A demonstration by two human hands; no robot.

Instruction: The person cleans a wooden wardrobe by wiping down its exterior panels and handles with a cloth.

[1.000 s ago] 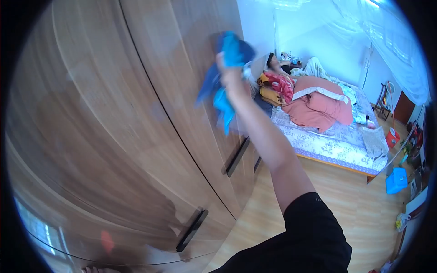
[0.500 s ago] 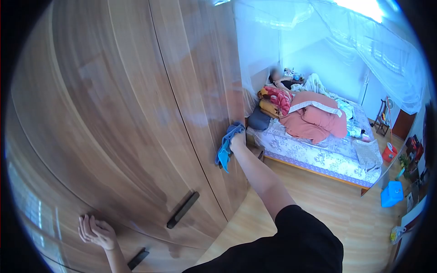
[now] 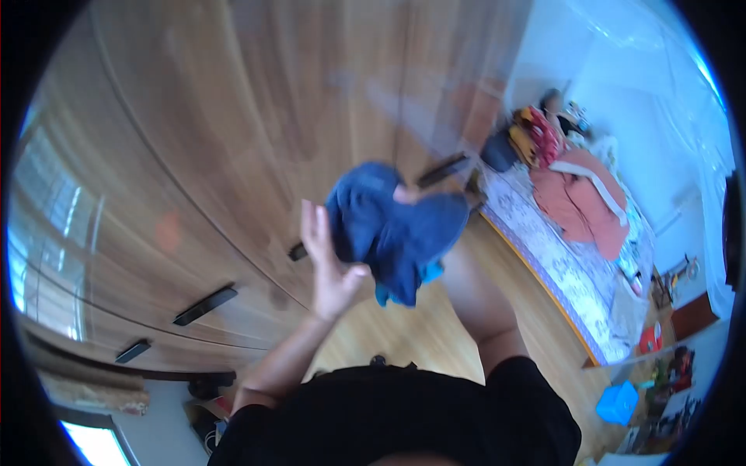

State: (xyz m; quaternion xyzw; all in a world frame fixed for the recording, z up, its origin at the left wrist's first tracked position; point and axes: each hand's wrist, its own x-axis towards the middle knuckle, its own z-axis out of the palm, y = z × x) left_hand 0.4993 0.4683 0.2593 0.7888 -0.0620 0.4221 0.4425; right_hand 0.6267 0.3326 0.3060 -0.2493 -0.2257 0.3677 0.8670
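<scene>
Head: hands point(image 3: 332, 286) at blue cloth point(image 3: 367, 217).

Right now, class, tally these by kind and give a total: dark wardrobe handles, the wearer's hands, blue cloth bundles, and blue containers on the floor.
Dark handles: 4, one partly hidden
Hands: 2, left hand and mostly hidden right hand
Blue cloth bundle: 1
Blue container: 1
Total: 8

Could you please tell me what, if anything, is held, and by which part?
The cloth, near its upper edge, in the right grip, mostly hidden behind it; the left grip is open.
</scene>
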